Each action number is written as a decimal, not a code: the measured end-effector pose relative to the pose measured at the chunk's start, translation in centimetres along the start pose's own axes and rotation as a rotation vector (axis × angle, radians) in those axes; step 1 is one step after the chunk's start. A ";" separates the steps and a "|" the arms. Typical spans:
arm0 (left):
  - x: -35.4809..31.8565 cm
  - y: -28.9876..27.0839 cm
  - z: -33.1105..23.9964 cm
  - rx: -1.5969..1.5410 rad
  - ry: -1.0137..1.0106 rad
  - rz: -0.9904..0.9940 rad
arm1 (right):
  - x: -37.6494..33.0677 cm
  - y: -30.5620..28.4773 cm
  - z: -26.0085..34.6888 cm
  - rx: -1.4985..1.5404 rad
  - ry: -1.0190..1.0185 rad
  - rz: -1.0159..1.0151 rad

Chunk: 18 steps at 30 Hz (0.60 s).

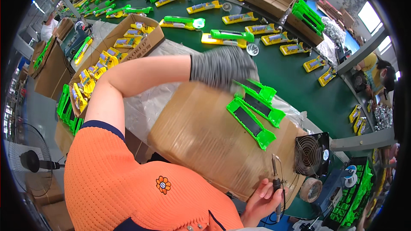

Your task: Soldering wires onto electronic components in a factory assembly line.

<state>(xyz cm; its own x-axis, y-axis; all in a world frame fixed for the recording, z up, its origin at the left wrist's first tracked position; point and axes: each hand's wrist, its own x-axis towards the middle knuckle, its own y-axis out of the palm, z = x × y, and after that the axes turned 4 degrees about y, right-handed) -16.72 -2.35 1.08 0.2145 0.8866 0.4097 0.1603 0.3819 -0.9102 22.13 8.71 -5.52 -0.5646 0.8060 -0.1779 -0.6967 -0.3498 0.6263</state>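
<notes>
My left hand [224, 68], in a grey striped glove, reaches across above the brown taped board. Motion blurs it and its fingers cannot be made out. Its lower edge is at a green plastic housing [259, 90] with a dark panel; whether it grips that piece is unclear. Beside it lie two more such pieces, a middle green housing [264, 110] and a nearer green housing [251, 122], side by side on the board. My bare right hand [264, 199], at the board's near right edge, is closed around a soldering iron [276, 184] held upright, tip up.
Yellow-and-green lamp units [229, 37] lie along the green conveyor [282, 77]. An open carton [145, 45] of yellow parts stands left of the board [188, 124]. To the right are a small black fan [311, 154], a tape roll [311, 189] and a solder spool [350, 175].
</notes>
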 end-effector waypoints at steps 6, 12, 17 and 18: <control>-1.1 4.2 -8.8 0.146 0.196 0.264 | -0.1 0.0 0.0 0.079 -0.006 -0.027; 0.3 -1.5 0.1 0.140 -0.120 -0.010 | -0.4 0.5 -0.1 0.137 0.000 -0.053; 1.1 -1.1 19.9 0.370 -0.985 -0.018 | -0.3 1.4 0.0 0.130 -0.039 -0.014; 0.7 0.2 22.5 0.298 -1.060 0.098 | -0.2 1.6 0.1 0.139 -0.064 0.000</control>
<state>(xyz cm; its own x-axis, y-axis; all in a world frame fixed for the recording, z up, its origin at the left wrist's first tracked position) -38.19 4.19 -0.17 -0.7436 0.6363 0.2055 -0.0816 0.2187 -0.9724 21.19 8.05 -4.42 -0.5318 0.8366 -0.1317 -0.6262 -0.2838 0.7262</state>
